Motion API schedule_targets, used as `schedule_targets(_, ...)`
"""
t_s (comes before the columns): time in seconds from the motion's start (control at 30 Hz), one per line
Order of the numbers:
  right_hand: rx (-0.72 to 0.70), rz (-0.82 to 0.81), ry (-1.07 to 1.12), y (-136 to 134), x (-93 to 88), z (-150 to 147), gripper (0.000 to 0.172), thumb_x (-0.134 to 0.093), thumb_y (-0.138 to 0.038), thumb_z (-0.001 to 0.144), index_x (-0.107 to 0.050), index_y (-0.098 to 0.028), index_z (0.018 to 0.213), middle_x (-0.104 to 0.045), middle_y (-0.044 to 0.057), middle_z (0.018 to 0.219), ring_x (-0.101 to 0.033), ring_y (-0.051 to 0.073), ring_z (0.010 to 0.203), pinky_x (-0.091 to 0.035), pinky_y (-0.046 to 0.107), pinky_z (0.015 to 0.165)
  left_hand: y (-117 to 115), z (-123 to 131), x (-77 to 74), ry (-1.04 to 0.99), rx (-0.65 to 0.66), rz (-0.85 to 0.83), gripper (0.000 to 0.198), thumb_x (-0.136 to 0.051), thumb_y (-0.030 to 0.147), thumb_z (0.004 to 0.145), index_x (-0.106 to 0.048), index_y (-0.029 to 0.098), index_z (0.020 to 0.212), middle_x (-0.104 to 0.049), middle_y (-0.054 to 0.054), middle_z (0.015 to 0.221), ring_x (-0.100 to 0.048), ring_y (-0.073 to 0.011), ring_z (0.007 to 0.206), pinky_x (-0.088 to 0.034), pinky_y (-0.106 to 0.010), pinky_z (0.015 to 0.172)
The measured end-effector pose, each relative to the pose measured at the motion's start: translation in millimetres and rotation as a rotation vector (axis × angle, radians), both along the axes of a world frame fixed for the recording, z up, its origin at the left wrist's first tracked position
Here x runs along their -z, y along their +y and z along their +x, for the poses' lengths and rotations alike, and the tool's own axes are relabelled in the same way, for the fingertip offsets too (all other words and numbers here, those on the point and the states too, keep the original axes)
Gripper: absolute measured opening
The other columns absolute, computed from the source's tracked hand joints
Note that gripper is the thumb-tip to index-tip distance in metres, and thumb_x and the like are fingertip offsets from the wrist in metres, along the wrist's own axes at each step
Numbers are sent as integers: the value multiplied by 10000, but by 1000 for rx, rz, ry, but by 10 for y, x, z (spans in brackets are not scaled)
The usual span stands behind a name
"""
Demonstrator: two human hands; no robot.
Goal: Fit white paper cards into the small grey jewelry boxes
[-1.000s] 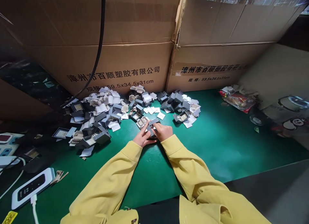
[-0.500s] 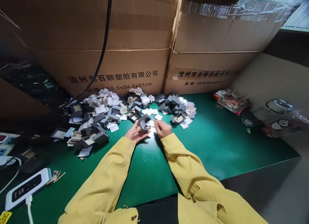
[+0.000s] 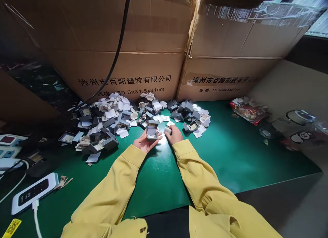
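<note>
My left hand [image 3: 145,143] lies palm up on the green mat [image 3: 230,152] and holds a small grey box [image 3: 152,132] with its lid open and a pale insert showing. My right hand [image 3: 174,134] is just to the right of it, fingers curled on a small white pad [image 3: 167,130]. Both arms wear yellow sleeves. A heap of grey boxes, white cards and beige inserts [image 3: 107,123] spreads to the left and behind my hands, and a smaller heap [image 3: 191,115] lies to the right.
Two large cardboard cartons [image 3: 143,60] stand along the back with a black cable [image 3: 115,57] hanging across them. A white device [image 3: 33,193] with a cord and power strips [image 3: 7,145] lie at left. A snack wrapper [image 3: 247,110] and jars [image 3: 298,120] are at right.
The closed grey box between both hands has come open and now rests in my left palm. My right hand has let go of it and picked up a small white pad.
</note>
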State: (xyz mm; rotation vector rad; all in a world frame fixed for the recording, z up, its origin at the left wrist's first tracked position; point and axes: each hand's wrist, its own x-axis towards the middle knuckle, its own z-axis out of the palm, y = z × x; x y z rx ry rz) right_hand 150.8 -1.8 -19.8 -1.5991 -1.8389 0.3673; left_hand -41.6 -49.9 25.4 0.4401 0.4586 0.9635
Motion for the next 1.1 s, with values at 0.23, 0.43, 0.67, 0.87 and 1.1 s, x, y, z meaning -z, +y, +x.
schedule_targets(0.23,15,95,219,-12,-34,29,203,-445,-302,792,-602,-177,821,-594,27,775,-526,129,662,-451,244,617,-3,45,111,43,64,-36,670,-344,215,903,84,160,1416,-595,-223,1104,-570,-294,1063,-510,-377,847)
schedule_targets(0.43,12,304,484,-173,-215,-55,273,-357,-273,862,-585,-161,963,-546,94,949,-555,129,723,-500,239,530,20,72,198,116,60,-91,690,-389,230,893,49,138,1418,-630,-218,1042,-605,-278,1006,-509,-348,840)
schedule_targets(0.67,-137,407,323,-278,-245,-167,195,-427,-260,854,-598,-193,919,-635,57,826,-583,134,726,-514,249,614,0,92,140,158,76,-64,668,-429,249,885,-38,187,1423,-644,-168,1042,-622,-244,981,-503,-301,850)
schedule_targets(0.87,-215,380,195,-245,-217,-160,221,-414,-250,866,-626,-200,903,-670,53,831,-588,140,715,-496,285,691,-22,99,122,192,103,-55,676,-461,234,872,-65,231,1420,-647,-135,1046,-634,-236,955,-499,-317,854)
schedule_targets(1.1,-263,469,176,-234,-183,-149,221,-434,-236,873,-646,-189,913,-683,51,854,-586,144,773,-481,270,721,-36,108,96,167,95,-59,654,-458,216,873,-97,266,1416,-641,-104,1071,-636,-224,953,-513,-322,839)
